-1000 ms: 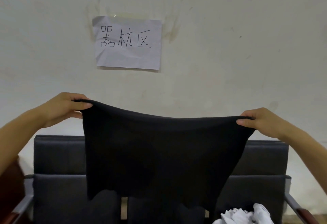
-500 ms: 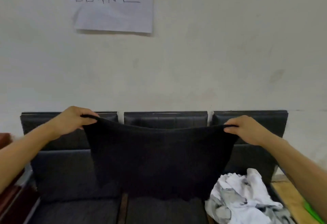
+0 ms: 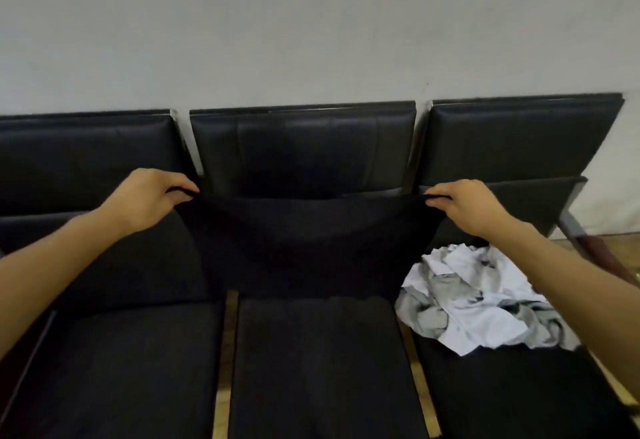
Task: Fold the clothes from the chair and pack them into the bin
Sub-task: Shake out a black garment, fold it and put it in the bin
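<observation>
Now left hand (image 3: 149, 197) and right hand (image 3: 462, 208) each pinch a top corner of the black garment (image 3: 304, 248), stretched left-to-right between them, hanging over the middle chair seat (image 3: 318, 362), white clothes (image 3: 478, 300) rightward.

A black three-seat bench (image 3: 311, 369) stood against the wall, its padded seats parted by pale metal strips. Below the two pinching hands, the lower edge of the black garment (image 3: 304, 251) met the middle seat near the backrest. A crumpled white-and-grey garment (image 3: 478, 296) lay on the right seat, just below the right-hand grip.
</observation>
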Demonstrator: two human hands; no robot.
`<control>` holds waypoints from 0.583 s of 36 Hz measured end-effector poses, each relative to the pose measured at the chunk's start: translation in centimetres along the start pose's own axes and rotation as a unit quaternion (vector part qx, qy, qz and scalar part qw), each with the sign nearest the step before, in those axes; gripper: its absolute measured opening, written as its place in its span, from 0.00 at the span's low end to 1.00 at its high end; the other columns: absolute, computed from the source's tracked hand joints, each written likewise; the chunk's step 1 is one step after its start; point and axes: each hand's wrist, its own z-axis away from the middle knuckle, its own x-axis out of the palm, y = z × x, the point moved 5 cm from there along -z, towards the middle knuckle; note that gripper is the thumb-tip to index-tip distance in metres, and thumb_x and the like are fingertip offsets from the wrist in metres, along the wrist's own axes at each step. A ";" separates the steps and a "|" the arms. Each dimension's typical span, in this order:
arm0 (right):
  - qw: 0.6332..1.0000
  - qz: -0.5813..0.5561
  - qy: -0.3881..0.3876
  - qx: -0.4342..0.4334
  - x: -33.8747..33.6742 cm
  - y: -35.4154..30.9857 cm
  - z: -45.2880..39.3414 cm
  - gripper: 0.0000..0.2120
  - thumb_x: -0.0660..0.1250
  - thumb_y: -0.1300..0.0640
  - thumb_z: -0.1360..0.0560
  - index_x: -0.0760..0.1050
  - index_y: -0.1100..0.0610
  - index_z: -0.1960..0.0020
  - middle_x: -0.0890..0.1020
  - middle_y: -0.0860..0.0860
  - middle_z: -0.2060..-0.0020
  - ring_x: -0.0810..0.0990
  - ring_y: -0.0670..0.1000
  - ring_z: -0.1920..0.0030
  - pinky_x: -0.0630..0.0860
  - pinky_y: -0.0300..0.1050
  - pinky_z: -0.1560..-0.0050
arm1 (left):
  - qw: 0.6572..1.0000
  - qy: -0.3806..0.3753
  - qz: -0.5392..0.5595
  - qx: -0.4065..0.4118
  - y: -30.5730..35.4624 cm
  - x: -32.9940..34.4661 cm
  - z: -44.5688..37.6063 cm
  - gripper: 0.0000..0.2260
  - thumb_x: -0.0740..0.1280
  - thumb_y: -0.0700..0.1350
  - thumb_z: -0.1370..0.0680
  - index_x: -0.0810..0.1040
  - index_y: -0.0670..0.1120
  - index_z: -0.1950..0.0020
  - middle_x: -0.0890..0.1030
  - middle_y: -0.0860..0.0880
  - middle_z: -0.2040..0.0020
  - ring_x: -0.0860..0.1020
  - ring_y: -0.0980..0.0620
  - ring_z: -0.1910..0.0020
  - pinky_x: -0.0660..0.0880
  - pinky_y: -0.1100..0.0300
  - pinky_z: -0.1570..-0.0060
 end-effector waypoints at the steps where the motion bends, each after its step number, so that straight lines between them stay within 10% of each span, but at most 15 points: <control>1: 1.000 0.004 0.010 -0.008 0.4 0.6 0.1 0.11 0.65 0.58 0.23 0.80 0.57 0.42 0.82 0.56 0.46 0.79 0.58 0.44 0.72 0.47 0.46 | 1.000 0.008 -0.007 0.010 0.2 0.6 0.1 0.08 0.68 0.38 0.24 0.83 0.43 0.47 0.83 0.45 0.48 0.80 0.44 0.47 0.71 0.55 0.46; 12: 0.985 0.047 0.016 -0.163 15.6 7.3 9.2 0.06 0.76 0.61 0.34 0.85 0.57 0.56 0.84 0.57 0.65 0.83 0.60 0.63 0.79 0.48 0.62 | 0.994 -0.093 -0.044 0.026 -2.4 17.0 10.2 0.12 0.73 0.33 0.30 0.84 0.44 0.49 0.82 0.43 0.47 0.80 0.43 0.47 0.74 0.47 0.44; 17: 0.982 0.055 -0.067 -0.168 29.9 13.1 16.1 0.14 0.79 0.64 0.38 0.84 0.56 0.54 0.85 0.52 0.59 0.85 0.59 0.57 0.82 0.52 0.61 | 0.984 -0.172 -0.050 0.012 -6.5 30.0 18.7 0.17 0.78 0.33 0.37 0.86 0.49 0.53 0.84 0.49 0.50 0.83 0.49 0.50 0.77 0.55 0.49; 21: 0.961 0.090 -0.234 -0.112 36.9 14.0 20.9 0.15 0.64 0.54 0.22 0.75 0.47 0.36 0.77 0.42 0.37 0.70 0.51 0.31 0.67 0.50 0.33 | 0.964 -0.253 -0.072 0.033 -9.0 37.2 24.4 0.23 0.85 0.40 0.56 0.84 0.55 0.66 0.83 0.60 0.65 0.82 0.60 0.66 0.77 0.67 0.69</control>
